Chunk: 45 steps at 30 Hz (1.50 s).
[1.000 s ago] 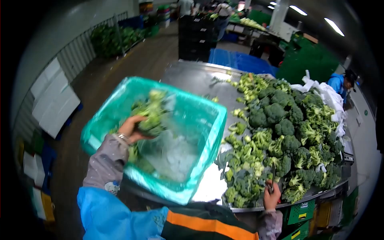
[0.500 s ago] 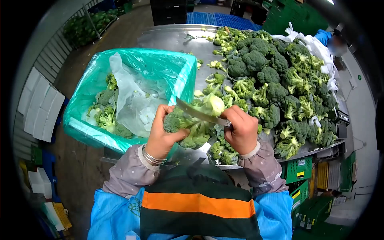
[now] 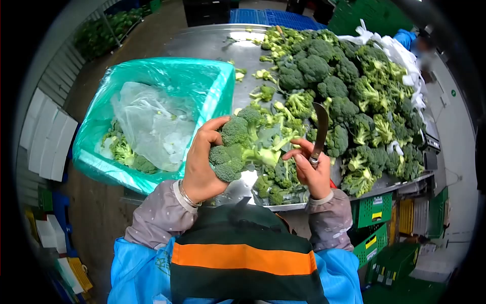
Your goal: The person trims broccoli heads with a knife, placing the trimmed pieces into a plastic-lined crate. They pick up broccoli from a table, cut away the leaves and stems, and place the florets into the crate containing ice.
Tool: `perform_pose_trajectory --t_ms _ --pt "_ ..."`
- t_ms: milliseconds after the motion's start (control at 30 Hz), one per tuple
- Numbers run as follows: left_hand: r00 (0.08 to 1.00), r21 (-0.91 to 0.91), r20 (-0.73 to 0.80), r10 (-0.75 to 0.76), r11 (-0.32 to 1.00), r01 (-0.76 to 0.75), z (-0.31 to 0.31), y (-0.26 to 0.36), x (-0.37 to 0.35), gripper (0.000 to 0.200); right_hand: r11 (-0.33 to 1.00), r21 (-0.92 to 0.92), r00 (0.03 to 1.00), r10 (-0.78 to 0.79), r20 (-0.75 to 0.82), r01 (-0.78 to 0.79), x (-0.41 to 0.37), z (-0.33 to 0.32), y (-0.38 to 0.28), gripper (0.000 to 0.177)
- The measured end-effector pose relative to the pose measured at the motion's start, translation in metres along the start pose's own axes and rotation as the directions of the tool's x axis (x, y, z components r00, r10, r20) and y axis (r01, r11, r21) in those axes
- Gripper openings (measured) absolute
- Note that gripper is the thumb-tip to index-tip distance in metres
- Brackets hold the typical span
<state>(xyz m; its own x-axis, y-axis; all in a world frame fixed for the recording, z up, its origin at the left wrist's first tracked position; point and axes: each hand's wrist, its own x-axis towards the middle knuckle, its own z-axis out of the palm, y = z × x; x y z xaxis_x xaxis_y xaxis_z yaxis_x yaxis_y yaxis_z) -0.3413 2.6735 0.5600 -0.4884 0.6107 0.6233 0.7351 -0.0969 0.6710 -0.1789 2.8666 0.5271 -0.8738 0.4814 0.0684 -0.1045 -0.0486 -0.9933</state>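
Note:
My left hand (image 3: 200, 164) is wrapped round the side of a head of broccoli (image 3: 228, 157), its florets facing left and its pale stalk toward the right. In my right hand (image 3: 315, 176) the handle of a knife (image 3: 321, 129) is gripped, with the curved blade standing up away from the broccoli. The thumb and forefinger of that hand reach to the stalk side. Cut florets and trimmings (image 3: 276, 177) lie on the metal table under and just beyond both hands.
A large pile of broccoli (image 3: 349, 101) covers the table's right side. To the left stands a crate lined with green plastic (image 3: 215, 91), holding broccoli under a clear sheet (image 3: 152, 126). Green crates (image 3: 374, 210) sit below the right edge. Part of another person's blue sleeve (image 3: 405, 38) shows at far right.
The knife has swung from across the broccoli's stalk to upright at the right. My left hand has turned the broccoli so the florets show, and the view has shifted slightly.

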Motion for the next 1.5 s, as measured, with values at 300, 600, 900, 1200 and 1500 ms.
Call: perform_pose_trajectory --t_ms 300,600,900,1200,1500 --pt "0.993 0.168 0.018 0.121 0.978 -0.122 0.004 -0.019 0.012 0.046 0.746 -0.652 0.990 0.113 -0.081 -0.138 -0.027 -0.058 0.064 0.026" --pt "0.951 0.131 0.285 -0.116 0.988 0.082 0.060 0.004 0.011 0.051 0.993 -0.034 0.992 0.109 -0.059 -0.111 -0.003 -0.010 0.033 0.022" --pt "0.854 -0.211 0.390 -0.344 0.870 0.446 0.108 0.011 0.009 0.052 0.977 -0.213 0.995 -0.021 -0.100 -0.001 0.018 -0.066 -0.023 0.017" --pt "0.804 -0.125 0.371 -0.465 0.833 0.539 0.100 -0.011 0.009 0.049 0.961 -0.276 0.985 -0.041 -0.167 -0.007 -0.003 -0.076 -0.003 0.036" --pt "0.740 -0.052 0.324 -0.590 0.770 0.636 0.093 -0.012 -0.001 0.045 0.550 -0.835 0.847 -0.451 -0.280 0.017 0.022 -0.082 0.025 0.036"
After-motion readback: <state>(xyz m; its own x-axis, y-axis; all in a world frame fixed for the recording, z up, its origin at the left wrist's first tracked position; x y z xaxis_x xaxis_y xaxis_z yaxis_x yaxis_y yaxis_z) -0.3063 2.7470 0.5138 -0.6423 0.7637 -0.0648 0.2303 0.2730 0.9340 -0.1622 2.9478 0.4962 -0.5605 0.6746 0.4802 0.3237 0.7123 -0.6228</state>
